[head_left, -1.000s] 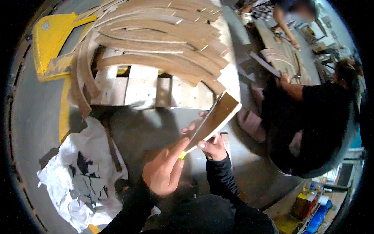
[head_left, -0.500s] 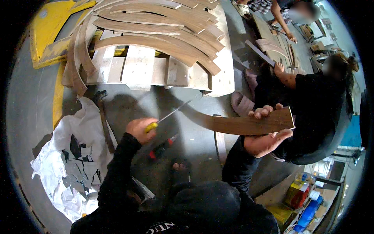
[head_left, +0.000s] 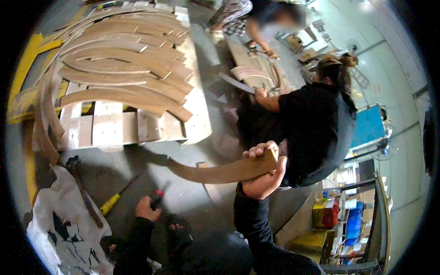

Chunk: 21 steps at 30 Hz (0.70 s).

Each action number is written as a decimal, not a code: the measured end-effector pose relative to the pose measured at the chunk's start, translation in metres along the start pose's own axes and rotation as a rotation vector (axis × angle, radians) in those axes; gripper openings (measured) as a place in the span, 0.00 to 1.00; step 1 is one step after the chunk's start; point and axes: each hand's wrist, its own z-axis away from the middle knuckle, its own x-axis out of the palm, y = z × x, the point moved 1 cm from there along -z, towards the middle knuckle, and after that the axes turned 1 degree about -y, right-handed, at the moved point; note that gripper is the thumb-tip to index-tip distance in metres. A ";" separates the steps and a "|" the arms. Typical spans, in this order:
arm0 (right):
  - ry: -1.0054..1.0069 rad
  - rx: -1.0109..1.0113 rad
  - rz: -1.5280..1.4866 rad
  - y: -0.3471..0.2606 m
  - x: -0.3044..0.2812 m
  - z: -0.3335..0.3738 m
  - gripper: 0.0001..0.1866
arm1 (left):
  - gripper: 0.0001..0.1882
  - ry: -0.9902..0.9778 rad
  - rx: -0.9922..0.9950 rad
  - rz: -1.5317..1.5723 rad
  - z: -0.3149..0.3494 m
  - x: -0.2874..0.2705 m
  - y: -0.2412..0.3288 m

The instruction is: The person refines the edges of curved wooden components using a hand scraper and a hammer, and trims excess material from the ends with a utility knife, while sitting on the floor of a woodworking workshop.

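My right hand (head_left: 263, 176) is closed around the broad end of a curved brown wooden slat (head_left: 220, 173), held up off the floor. Its narrower end points left and is blurred. My left hand (head_left: 148, 209) is low, with its fingers closed on a red-and-black-handled tool (head_left: 158, 198) whose kind I cannot make out. To the left of that hand, a yellow-handled tool with a thin metal shaft (head_left: 110, 204) lies on the floor, held by neither hand. Beside it is a hammer (head_left: 85, 192) with a long handle.
A wooden pallet (head_left: 107, 127) carries many overlapping curved slats (head_left: 114, 94). Crumpled white sheeting (head_left: 50, 197) lies at lower left. Close on the right sits a co-worker in black (head_left: 316, 133), with another person (head_left: 263, 32) beyond. A shelf with blue containers (head_left: 354, 222) stands at lower right.
My left hand has put down the yellow-handled tool and taken hold of the red-and-black one. My right hand keeps its grip on the slat. The whole view has swung to the right.
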 end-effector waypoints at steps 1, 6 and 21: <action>-0.030 0.013 -0.018 -0.003 -0.003 -0.001 0.21 | 0.23 0.139 0.004 0.231 -0.002 -0.007 0.015; 0.059 0.002 0.082 -0.023 -0.015 0.014 0.17 | 0.23 0.107 0.488 0.443 0.048 -0.058 0.203; 0.160 0.013 0.031 -0.012 0.009 0.031 0.16 | 0.29 -0.067 0.885 0.483 0.066 -0.069 0.221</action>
